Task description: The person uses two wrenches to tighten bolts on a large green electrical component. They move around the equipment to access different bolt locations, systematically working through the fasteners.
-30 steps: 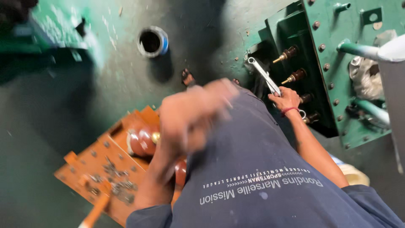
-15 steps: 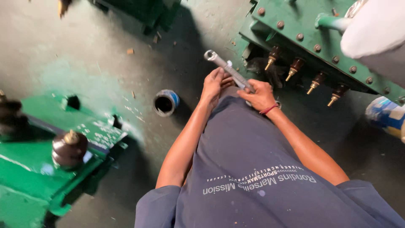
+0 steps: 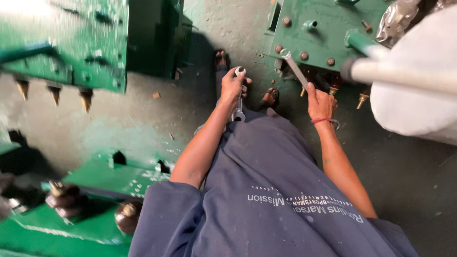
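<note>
My left hand (image 3: 232,85) grips a short silver spanner (image 3: 238,95) held upright over my lap, its ring end low near my blue shirt. My right hand (image 3: 320,101), with a red band at the wrist, holds a longer silver spanner (image 3: 294,68) whose open jaw lies at a bolt on the green metal housing (image 3: 323,33). Brass terminals (image 3: 362,99) stick out under that housing, just right of my right hand.
A white pipe (image 3: 404,76) and a white rounded body (image 3: 419,109) crowd the upper right. Another green housing (image 3: 66,43) with brass terminals hangs at upper left. A green lid (image 3: 57,223) with dark brown insulators (image 3: 124,216) lies at lower left. My sandalled feet (image 3: 269,98) rest on the grey floor.
Half a second ago both hands held one spanner together. Now each hand holds its own spanner, and the right one has reached the green housing. The view has swung left.
</note>
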